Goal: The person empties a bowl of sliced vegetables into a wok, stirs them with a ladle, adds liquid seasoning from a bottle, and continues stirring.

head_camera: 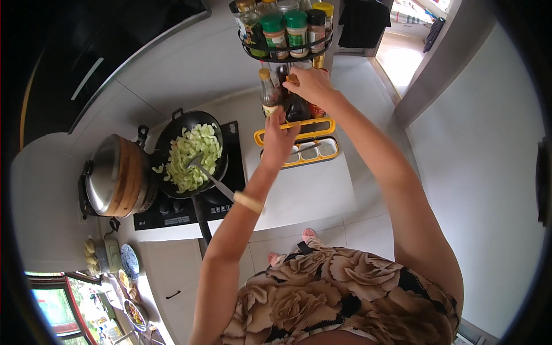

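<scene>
My right hand [312, 84] grips the top of a dark glass bottle [297, 108], around its orange-brown cap [292, 80]. This bottle is among other bottles on the lower level of a spice rack. Lower and to the left, my left hand [279, 140] reaches over a seasoning box [308, 162], thumb and fingers apart, with nothing seen between them. The box's yellow-rimmed lid [330, 126] is raised, and white compartments and a metal spoon [308, 148] show inside. A clear bottle with a yellow cap [270, 92] stands just beyond my left fingertips.
Sliced pale-green vegetables [196, 151] fill a black wok [161, 138] on the induction cooktop [233, 142], with a spatula [217, 183] resting in it. Left of it sits a bamboo steamer [125, 177] with a metal lid. Spice jars [296, 34] crowd the upper black wire rack [282, 58].
</scene>
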`<state>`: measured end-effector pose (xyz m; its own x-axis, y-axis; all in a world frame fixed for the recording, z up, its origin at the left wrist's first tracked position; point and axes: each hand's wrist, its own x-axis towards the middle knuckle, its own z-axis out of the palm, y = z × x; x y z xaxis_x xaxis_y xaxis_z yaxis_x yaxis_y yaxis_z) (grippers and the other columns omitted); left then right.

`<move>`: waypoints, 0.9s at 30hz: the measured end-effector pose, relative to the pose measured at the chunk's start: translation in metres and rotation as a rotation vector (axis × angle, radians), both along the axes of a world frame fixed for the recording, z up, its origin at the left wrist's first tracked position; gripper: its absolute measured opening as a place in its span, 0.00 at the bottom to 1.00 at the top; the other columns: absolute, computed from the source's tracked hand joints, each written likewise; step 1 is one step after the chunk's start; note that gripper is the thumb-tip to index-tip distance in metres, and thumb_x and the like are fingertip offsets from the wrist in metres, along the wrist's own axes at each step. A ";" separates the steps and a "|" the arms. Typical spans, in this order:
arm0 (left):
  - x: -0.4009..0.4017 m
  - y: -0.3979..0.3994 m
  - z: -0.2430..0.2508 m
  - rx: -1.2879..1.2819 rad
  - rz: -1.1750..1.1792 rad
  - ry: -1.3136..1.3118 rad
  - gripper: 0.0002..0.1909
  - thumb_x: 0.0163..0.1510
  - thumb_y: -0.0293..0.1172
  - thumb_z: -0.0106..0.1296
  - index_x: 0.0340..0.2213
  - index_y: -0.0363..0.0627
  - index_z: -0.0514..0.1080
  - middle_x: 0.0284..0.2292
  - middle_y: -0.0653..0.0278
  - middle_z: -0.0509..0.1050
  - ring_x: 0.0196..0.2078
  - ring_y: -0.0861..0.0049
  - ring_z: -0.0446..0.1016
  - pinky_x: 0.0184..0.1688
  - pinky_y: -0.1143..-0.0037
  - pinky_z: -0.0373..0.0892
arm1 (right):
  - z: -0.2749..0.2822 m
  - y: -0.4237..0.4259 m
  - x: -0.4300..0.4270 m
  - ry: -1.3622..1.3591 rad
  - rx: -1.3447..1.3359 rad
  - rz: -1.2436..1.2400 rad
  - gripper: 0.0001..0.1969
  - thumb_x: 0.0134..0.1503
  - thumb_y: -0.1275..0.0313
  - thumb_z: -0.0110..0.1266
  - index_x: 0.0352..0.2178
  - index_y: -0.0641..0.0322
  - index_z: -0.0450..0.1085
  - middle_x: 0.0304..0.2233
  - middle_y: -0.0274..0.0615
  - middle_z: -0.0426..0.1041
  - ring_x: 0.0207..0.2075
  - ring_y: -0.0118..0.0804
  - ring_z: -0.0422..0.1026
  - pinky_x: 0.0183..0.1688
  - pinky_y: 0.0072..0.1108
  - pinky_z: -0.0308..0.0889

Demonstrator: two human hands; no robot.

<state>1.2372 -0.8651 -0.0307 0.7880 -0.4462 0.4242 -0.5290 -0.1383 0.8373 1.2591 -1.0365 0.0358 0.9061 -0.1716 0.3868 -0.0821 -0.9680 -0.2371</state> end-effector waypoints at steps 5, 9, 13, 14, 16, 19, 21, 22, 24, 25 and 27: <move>0.051 -0.036 -0.049 0.659 0.107 -0.112 0.20 0.46 0.30 0.45 0.42 0.37 0.61 0.40 0.49 0.67 0.44 0.60 0.67 0.45 0.67 0.63 | -0.001 0.011 -0.026 -0.006 0.062 0.010 0.18 0.48 0.54 0.49 0.29 0.60 0.66 0.24 0.44 0.72 0.28 0.44 0.72 0.31 0.32 0.65; 0.024 -0.042 -0.031 1.186 -0.021 -0.042 0.21 0.46 0.33 0.42 0.43 0.38 0.60 0.42 0.52 0.67 0.45 0.64 0.67 0.46 0.66 0.61 | -0.011 -0.012 -0.031 -0.058 0.082 0.012 0.17 0.48 0.55 0.51 0.29 0.56 0.64 0.21 0.41 0.72 0.24 0.46 0.71 0.31 0.34 0.64; 0.023 -0.035 -0.027 0.704 0.122 -0.329 0.24 0.45 0.35 0.49 0.43 0.38 0.59 0.38 0.55 0.68 0.41 0.59 0.67 0.46 0.67 0.60 | -0.006 -0.011 -0.030 -0.034 0.085 0.039 0.18 0.48 0.53 0.50 0.29 0.57 0.64 0.22 0.41 0.72 0.27 0.46 0.70 0.33 0.35 0.62; 0.031 -0.037 -0.026 0.325 0.144 -0.478 0.24 0.45 0.34 0.52 0.43 0.38 0.60 0.35 0.55 0.69 0.39 0.57 0.68 0.46 0.67 0.60 | -0.002 -0.007 -0.028 -0.039 0.085 0.052 0.18 0.48 0.53 0.50 0.29 0.57 0.64 0.22 0.41 0.72 0.27 0.46 0.70 0.33 0.35 0.62; 0.048 -0.056 -0.022 0.196 0.070 -0.411 0.25 0.43 0.33 0.54 0.42 0.37 0.60 0.36 0.53 0.69 0.39 0.55 0.67 0.44 0.68 0.61 | 0.005 -0.003 -0.029 0.061 0.085 0.048 0.19 0.49 0.53 0.48 0.28 0.61 0.66 0.24 0.44 0.72 0.30 0.44 0.71 0.34 0.32 0.64; 0.057 -0.084 -0.025 0.045 -0.011 -0.229 0.25 0.42 0.32 0.55 0.41 0.36 0.60 0.35 0.51 0.68 0.38 0.53 0.67 0.41 0.68 0.63 | -0.004 -0.009 -0.026 -0.020 0.081 0.080 0.19 0.49 0.54 0.48 0.28 0.62 0.66 0.25 0.46 0.71 0.30 0.45 0.71 0.34 0.34 0.64; 0.060 -0.092 -0.037 -0.057 0.003 -0.148 0.23 0.44 0.31 0.54 0.40 0.37 0.60 0.31 0.48 0.70 0.35 0.53 0.69 0.35 0.69 0.66 | -0.008 -0.006 -0.029 -0.121 0.071 0.104 0.14 0.49 0.58 0.48 0.31 0.57 0.67 0.29 0.45 0.70 0.31 0.45 0.70 0.34 0.33 0.64; 0.057 -0.097 -0.035 -0.062 0.000 -0.147 0.23 0.44 0.31 0.54 0.40 0.37 0.60 0.31 0.48 0.70 0.35 0.53 0.69 0.35 0.69 0.66 | -0.005 -0.008 -0.034 -0.120 0.066 0.102 0.14 0.49 0.58 0.48 0.31 0.57 0.67 0.29 0.45 0.70 0.31 0.45 0.70 0.34 0.33 0.64; 0.052 -0.102 -0.028 -0.157 0.016 -0.201 0.21 0.44 0.31 0.53 0.40 0.37 0.60 0.31 0.48 0.70 0.35 0.52 0.69 0.34 0.69 0.66 | 0.004 -0.012 -0.044 -0.040 0.079 0.170 0.11 0.52 0.65 0.45 0.37 0.52 0.66 0.36 0.42 0.67 0.33 0.46 0.69 0.33 0.32 0.63; 0.048 -0.102 -0.017 -0.164 0.016 -0.204 0.21 0.44 0.31 0.53 0.40 0.37 0.60 0.31 0.48 0.70 0.35 0.52 0.69 0.34 0.69 0.66 | 0.017 -0.013 -0.053 -0.042 0.072 0.169 0.11 0.52 0.65 0.45 0.37 0.52 0.66 0.36 0.42 0.67 0.33 0.46 0.69 0.33 0.32 0.63; 0.036 -0.089 0.005 -0.216 0.027 -0.253 0.20 0.44 0.32 0.53 0.38 0.38 0.61 0.30 0.49 0.70 0.34 0.52 0.69 0.33 0.69 0.67 | 0.043 -0.006 -0.071 -0.040 0.089 0.306 0.11 0.51 0.70 0.44 0.38 0.50 0.66 0.35 0.40 0.66 0.35 0.45 0.68 0.33 0.27 0.65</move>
